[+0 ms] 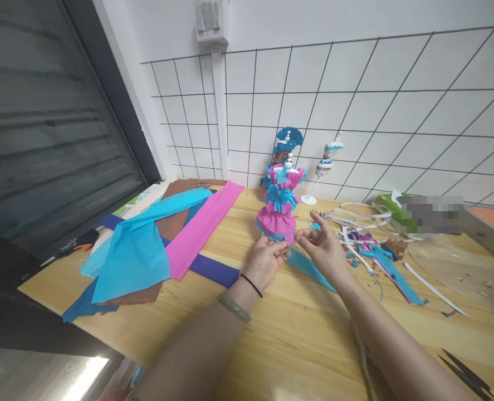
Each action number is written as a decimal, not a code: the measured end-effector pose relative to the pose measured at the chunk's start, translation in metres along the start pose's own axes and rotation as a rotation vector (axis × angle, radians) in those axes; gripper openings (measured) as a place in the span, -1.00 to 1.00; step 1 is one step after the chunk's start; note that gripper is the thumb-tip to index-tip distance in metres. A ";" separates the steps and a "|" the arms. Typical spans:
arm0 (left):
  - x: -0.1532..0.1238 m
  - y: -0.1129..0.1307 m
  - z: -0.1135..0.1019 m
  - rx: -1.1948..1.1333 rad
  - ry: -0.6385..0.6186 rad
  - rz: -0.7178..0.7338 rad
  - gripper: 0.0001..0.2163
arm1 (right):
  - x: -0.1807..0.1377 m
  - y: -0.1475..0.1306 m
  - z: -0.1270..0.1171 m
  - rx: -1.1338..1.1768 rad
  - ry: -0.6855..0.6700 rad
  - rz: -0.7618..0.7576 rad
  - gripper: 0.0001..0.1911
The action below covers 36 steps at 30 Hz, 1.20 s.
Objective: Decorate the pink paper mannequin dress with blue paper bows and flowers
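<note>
In the head view, a small dress form wearing a pink and blue crepe-paper dress [277, 221] stands upright near the wall. It has ruffled tiers and a pleated blue rosette at the waist. My left hand [263, 264] is closed at the dress's lower front edge, fingers curled under the hem. From the right, my right hand [324, 245] pinches a small pink paper piece [290, 238] at the hem between thumb and index finger, its other fingers raised. A blue paper strip [309, 269] lies on the table under my right wrist.
Crepe-paper sheets [133, 262] are piled at left beside dark-handled scissors [77, 242]. Behind stand a blue-dressed form [289, 136] and a white-and-blue one [325, 161]. Paper scraps [380, 259] and white strips litter the right. More scissors [466, 370] lie front right.
</note>
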State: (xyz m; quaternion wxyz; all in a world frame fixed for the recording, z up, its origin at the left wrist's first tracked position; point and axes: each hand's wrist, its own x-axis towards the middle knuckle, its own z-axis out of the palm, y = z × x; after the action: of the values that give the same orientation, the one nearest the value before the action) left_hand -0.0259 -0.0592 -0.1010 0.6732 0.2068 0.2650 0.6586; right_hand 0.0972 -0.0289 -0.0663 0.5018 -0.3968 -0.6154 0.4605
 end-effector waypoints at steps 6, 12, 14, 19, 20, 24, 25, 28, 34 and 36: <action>0.001 -0.003 -0.002 0.030 -0.032 0.022 -0.74 | 0.002 0.005 0.000 -0.009 -0.001 -0.027 -0.14; 0.001 -0.002 0.001 0.051 -0.013 0.047 -0.70 | 0.003 0.009 0.000 0.001 -0.006 -0.020 -0.14; 0.001 -0.002 0.002 0.067 0.008 0.056 -0.69 | 0.003 0.009 0.000 -0.007 -0.009 -0.018 -0.14; 0.004 -0.003 0.001 0.077 0.028 0.094 -0.65 | 0.002 0.011 0.001 -0.001 -0.015 -0.008 -0.14; 0.005 -0.003 0.001 0.078 0.035 0.096 -0.65 | 0.002 0.011 0.001 0.003 -0.010 -0.004 -0.14; 0.006 -0.003 -0.001 0.081 0.032 0.101 -0.65 | 0.000 0.011 0.001 0.014 -0.004 0.002 -0.16; 0.006 -0.003 -0.001 0.079 0.028 0.100 -0.66 | -0.001 0.010 0.001 0.015 -0.006 0.001 -0.16; 0.005 -0.003 -0.001 0.064 0.026 0.090 -0.68 | -0.001 0.008 0.003 0.016 -0.017 -0.002 -0.14; 0.003 0.000 0.002 0.086 0.027 0.079 -0.67 | 0.000 0.009 0.007 0.057 -0.045 -0.003 -0.15; 0.003 0.000 0.002 0.089 0.018 0.081 -0.67 | 0.001 0.009 0.007 0.076 -0.048 0.001 -0.16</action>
State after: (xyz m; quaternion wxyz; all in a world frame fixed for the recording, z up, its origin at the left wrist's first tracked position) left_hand -0.0249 -0.0561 -0.0994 0.6337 0.2412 0.2916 0.6747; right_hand 0.0906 -0.0272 -0.0753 0.5012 -0.3668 -0.6092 0.4931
